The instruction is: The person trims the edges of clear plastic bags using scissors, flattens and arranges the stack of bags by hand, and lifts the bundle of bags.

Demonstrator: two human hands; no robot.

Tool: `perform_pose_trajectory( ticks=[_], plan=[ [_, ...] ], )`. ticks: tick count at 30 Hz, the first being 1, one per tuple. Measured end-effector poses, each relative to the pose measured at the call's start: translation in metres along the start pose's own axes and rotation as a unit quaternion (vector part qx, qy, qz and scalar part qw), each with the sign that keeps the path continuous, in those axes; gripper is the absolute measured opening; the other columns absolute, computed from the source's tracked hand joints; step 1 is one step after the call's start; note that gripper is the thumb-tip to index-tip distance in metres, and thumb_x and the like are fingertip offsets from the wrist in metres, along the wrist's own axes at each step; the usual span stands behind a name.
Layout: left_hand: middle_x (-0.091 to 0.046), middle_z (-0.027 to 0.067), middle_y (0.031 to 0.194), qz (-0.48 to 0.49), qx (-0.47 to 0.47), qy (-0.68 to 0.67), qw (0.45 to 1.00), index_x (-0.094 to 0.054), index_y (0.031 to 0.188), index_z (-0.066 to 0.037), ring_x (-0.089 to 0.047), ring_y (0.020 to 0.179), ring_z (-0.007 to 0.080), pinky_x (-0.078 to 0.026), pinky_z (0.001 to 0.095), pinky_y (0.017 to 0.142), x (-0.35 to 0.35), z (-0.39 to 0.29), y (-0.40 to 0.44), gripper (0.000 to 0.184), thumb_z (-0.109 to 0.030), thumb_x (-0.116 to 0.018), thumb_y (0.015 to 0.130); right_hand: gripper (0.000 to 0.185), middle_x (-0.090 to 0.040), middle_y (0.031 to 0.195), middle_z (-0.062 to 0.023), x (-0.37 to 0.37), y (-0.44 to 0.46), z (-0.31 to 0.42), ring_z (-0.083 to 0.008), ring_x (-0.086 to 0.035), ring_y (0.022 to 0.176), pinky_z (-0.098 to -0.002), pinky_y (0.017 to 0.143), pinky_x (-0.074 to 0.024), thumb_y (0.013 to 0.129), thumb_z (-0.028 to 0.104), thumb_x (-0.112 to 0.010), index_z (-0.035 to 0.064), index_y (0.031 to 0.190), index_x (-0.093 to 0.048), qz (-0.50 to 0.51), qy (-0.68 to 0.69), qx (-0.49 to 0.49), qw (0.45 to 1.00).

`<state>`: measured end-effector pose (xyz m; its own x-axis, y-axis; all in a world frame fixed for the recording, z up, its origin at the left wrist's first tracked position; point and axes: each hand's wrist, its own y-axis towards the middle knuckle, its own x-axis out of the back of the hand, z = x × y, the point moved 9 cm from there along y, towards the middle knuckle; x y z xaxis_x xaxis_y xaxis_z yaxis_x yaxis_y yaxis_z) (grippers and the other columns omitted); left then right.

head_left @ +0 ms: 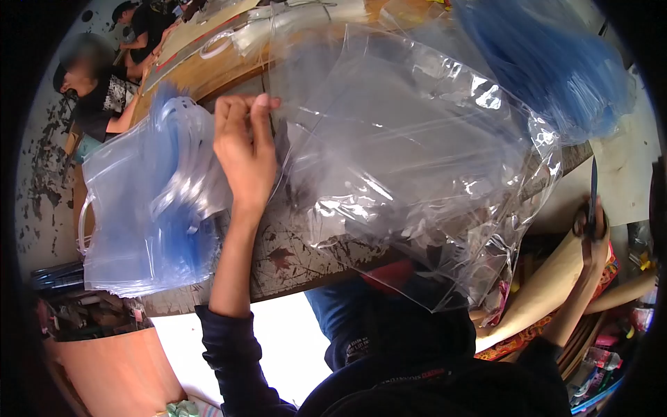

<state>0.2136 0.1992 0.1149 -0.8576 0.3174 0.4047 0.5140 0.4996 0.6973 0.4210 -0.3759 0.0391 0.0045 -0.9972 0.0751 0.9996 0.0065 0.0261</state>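
Note:
My left hand (244,142) is raised over the worktable (281,257), its fingers bent together at the left edge of a large clear plastic sheet (417,139). The sheet is crumpled and shiny, and its lower corner hangs over the table's front edge. On the right, my right hand (592,226) is closed round the handles of dark scissors (594,187), whose blades point up. Left of my left hand lies a stack of clear and bluish plastic bags (146,201) with white handles.
A pile of blue plastic film (556,69) lies at the back right. Two people (101,97) (142,31) sit at the far left side. Cardboard rolls (542,299) and clutter stand at the lower right. An orange panel (118,372) is at the lower left.

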Motion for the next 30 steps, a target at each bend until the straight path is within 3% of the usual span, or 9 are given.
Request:
perform_pose_trajectory(
  ticks=[3, 6, 11, 15, 20, 23, 27, 28, 30],
  plan=[
    [-0.051, 0.0073, 0.082, -0.018, -0.033, 0.002, 0.999, -0.057, 0.084, 0.005, -0.052, 0.078, 0.0121, -0.044, 0.0236, 0.071, 0.017, -0.030, 0.002, 0.023, -0.011, -0.043, 0.092, 0.038, -0.056, 0.094, -0.0071, -0.037, 0.036, 0.014, -0.0055, -0.048, 0.059, -0.0170, 0.044, -0.0341, 0.086, 0.033, -0.050, 0.0032, 0.109, -0.054, 0.044, -0.120, -0.030, 0.991],
    [-0.051, 0.0083, 0.089, -0.034, -0.048, 0.047, 0.997, -0.057, 0.086, 0.005, -0.052, 0.076, 0.0132, -0.046, 0.0249, 0.067, 0.044, -0.057, -0.011, 0.025, -0.012, -0.040, 0.093, 0.049, -0.053, 0.071, -0.0030, -0.056, 0.070, 0.009, -0.0075, -0.049, 0.053, -0.0190, 0.042, -0.0346, 0.085, 0.041, -0.051, -0.0006, 0.109, -0.052, 0.045, -0.165, 0.052, 0.984],
    [-0.049, 0.0120, 0.091, -0.315, 0.008, 0.177, 0.932, -0.053, 0.086, 0.005, -0.047, 0.065, 0.0140, -0.041, 0.0209, 0.046, 0.151, -0.069, -0.122, 0.031, -0.018, -0.034, 0.094, 0.048, -0.059, 0.075, -0.0160, -0.084, 0.069, 0.038, -0.0227, -0.058, 0.059, -0.0324, 0.049, -0.0425, 0.085, 0.044, -0.049, 0.0037, 0.112, -0.047, -0.056, -0.508, 0.135, 0.849],
    [-0.042, 0.0091, 0.086, -0.407, 0.038, 0.283, 0.868, -0.045, 0.086, 0.001, -0.040, 0.067, 0.0140, -0.042, 0.0289, 0.056, 0.228, -0.060, -0.257, 0.028, -0.020, -0.028, 0.096, 0.032, -0.061, 0.082, -0.0163, -0.088, 0.028, 0.056, -0.0330, -0.059, 0.068, -0.0383, 0.052, -0.0435, 0.087, 0.033, -0.050, 0.0057, 0.104, -0.052, -0.197, -0.561, 0.173, 0.786],
    [-0.043, 0.0154, 0.119, -0.387, 0.336, 0.449, 0.731, -0.040, 0.118, 0.001, -0.041, 0.112, 0.0274, -0.036, 0.0421, 0.092, 0.268, -0.016, -0.353, 0.037, -0.015, -0.050, 0.086, 0.021, -0.063, 0.082, -0.0132, -0.095, 0.009, 0.046, -0.0259, -0.062, 0.069, -0.0358, 0.052, -0.0451, 0.088, 0.022, -0.050, 0.0080, 0.105, -0.052, -0.201, -0.515, 0.376, 0.744],
    [-0.046, 0.0162, 0.111, -0.418, 0.178, 0.398, 0.797, -0.042, 0.112, 0.001, -0.043, 0.105, 0.0254, -0.036, 0.0424, 0.089, 0.240, -0.071, -0.270, 0.033, -0.017, -0.051, 0.086, 0.017, -0.063, 0.082, -0.0107, -0.083, 0.002, 0.033, -0.0226, -0.063, 0.071, -0.0343, 0.058, -0.0475, 0.087, 0.020, -0.053, 0.0069, 0.097, -0.057, -0.240, -0.439, 0.356, 0.790],
    [-0.050, 0.0136, 0.101, -0.094, 0.031, 0.147, 0.984, -0.051, 0.093, 0.001, -0.049, 0.094, 0.0253, -0.037, 0.0369, 0.084, 0.119, -0.103, -0.152, 0.015, -0.008, -0.048, 0.082, 0.018, -0.063, 0.081, -0.0118, -0.102, -0.007, 0.041, -0.0267, -0.062, 0.070, -0.0348, 0.057, -0.0470, 0.087, 0.023, -0.054, 0.0058, 0.092, -0.057, -0.303, -0.435, 0.324, 0.784],
    [-0.052, 0.0126, 0.101, -0.021, 0.158, 0.147, 0.976, -0.056, 0.091, -0.003, -0.050, 0.098, 0.0256, -0.037, 0.0385, 0.087, 0.083, -0.097, -0.143, 0.013, -0.006, -0.055, 0.078, 0.018, -0.064, 0.081, -0.0122, -0.105, -0.006, 0.044, -0.0269, -0.062, 0.069, -0.0351, 0.056, -0.0467, 0.087, 0.023, -0.054, 0.0053, 0.091, -0.057, -0.318, -0.425, 0.317, 0.786],
    [-0.050, 0.0052, 0.118, 0.207, -0.131, 0.189, 0.951, -0.058, 0.107, -0.018, -0.049, 0.108, 0.0174, -0.030, 0.0440, 0.099, 0.008, -0.147, -0.116, 0.032, -0.008, -0.059, 0.076, 0.019, -0.064, 0.081, -0.0132, -0.107, -0.002, 0.042, -0.0275, -0.062, 0.069, -0.0359, 0.055, -0.0462, 0.087, 0.022, -0.053, 0.0041, 0.091, -0.057, -0.331, -0.409, 0.319, 0.788]
  ],
)
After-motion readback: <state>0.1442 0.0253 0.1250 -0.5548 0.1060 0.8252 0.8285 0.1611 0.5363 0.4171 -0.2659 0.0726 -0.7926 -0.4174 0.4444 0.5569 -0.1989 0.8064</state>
